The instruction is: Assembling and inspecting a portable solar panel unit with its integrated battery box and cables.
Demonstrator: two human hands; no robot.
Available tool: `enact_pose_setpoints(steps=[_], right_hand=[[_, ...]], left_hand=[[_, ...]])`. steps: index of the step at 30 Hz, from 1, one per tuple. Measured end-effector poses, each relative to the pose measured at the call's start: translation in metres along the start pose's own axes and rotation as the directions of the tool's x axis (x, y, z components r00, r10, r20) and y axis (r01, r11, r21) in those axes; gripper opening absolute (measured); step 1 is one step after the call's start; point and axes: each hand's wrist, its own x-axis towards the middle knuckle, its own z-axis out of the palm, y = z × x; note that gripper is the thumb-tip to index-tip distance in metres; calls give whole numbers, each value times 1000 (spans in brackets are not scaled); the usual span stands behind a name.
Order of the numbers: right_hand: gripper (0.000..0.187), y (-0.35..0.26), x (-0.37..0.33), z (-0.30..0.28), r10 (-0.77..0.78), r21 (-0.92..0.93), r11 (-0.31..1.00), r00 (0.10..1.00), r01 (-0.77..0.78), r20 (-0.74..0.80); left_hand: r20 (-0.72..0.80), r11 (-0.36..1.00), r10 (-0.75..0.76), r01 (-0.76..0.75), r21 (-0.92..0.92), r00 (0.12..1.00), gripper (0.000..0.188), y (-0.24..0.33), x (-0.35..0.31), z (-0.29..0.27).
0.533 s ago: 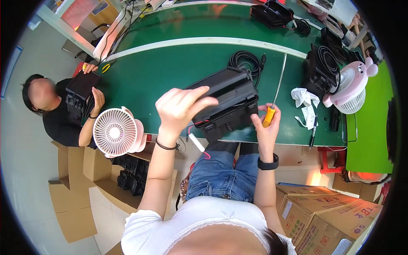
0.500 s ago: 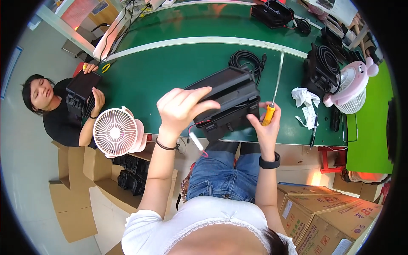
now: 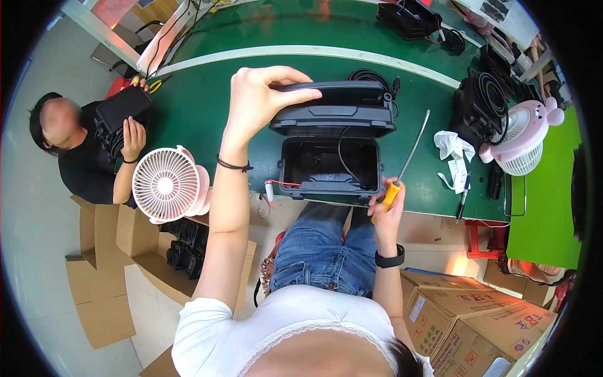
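A black plastic case (image 3: 339, 119) sits at the near edge of the green table with its lid raised, and its hollow inside faces me. The lid's edge is gripped between the thumb and fingers of my left hand (image 3: 264, 94). A thin black cable runs inside the case, and a red wire leads out to a white connector (image 3: 269, 191) at the left. My right hand (image 3: 389, 217) is closed round the yellow handle of a screwdriver (image 3: 391, 196), whose metal shaft points up and away. Its fingers are beside the case's near right corner; whether they touch it is hard to see.
Behind the lid lies a coiled black cable (image 3: 370, 78). A pink fan (image 3: 167, 184) stands at the left, near a seated person (image 3: 85, 151) holding another black device (image 3: 125, 108). On the right are crumpled paper (image 3: 452, 146), a pen (image 3: 463, 196) and a pink-and-white fan (image 3: 521, 138). Cardboard boxes (image 3: 465, 314) stand below.
The case has gone from tilted in my hands to level on the table, and its lid has opened wide. My left hand moved up and away with the lid; the screwdriver now leans right.
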Motion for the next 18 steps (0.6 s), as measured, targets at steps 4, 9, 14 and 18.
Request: enact_pose_setpoints(steps=[4, 9, 14, 18], right_hand=[[44, -21, 16, 18, 49, -201, 977, 994, -68, -101], [40, -20, 14, 21, 15, -160, 987, 1000, -17, -17], [40, 1, 5, 11, -150, -194, 972, 985, 131, -90], [43, 5, 4, 14, -143, -154, 980, 986, 128, -89]], left_hand=[[55, 992, -56, 61, -106, 997, 26, 0, 4, 10], [-95, 924, -238, 195, -329, 967, 13, -31, 13, 15], [-381, 944, -121, -13, -330, 916, 15, -13, -12, 20], [-361, 975, -63, -20, -221, 930, 14, 13, -68, 22]])
